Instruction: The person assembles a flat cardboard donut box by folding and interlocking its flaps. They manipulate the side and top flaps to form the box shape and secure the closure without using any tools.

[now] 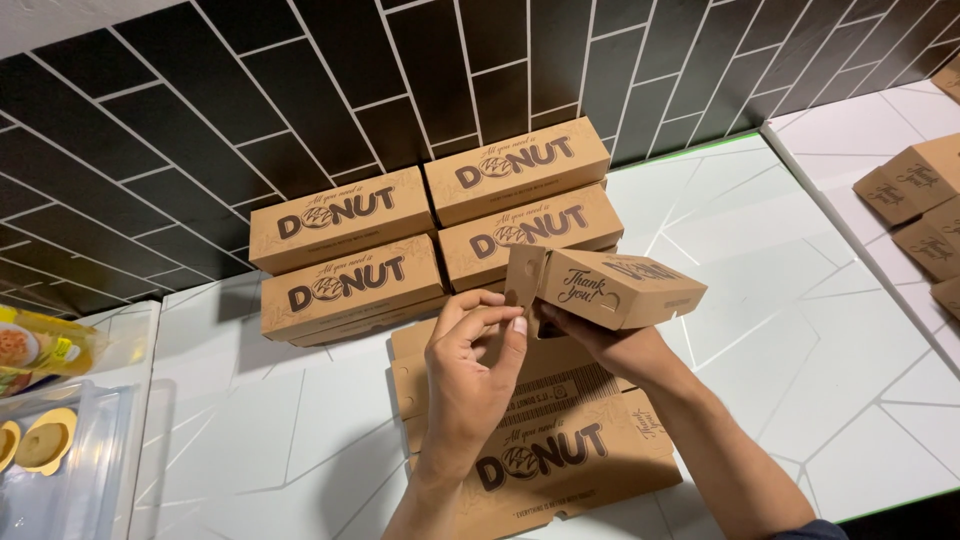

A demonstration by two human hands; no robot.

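Note:
My right hand (610, 345) holds a brown cardboard box (625, 288) from beneath, raised above the counter and tilted. My left hand (470, 365) pinches the open end flap (525, 275) of that box with thumb and fingers. Under both hands lies a pile of flat, unfolded brown box blanks (560, 450) with dark print. Behind them, against the wall, stand two stacks of folded long brown boxes (430, 235), two high each.
A white counter (800, 300) with thin line pattern runs below a black tiled wall (300, 100). More brown boxes (925, 210) sit at the right edge. A clear plastic container (60, 460) with round yellow items and a packet are at the left.

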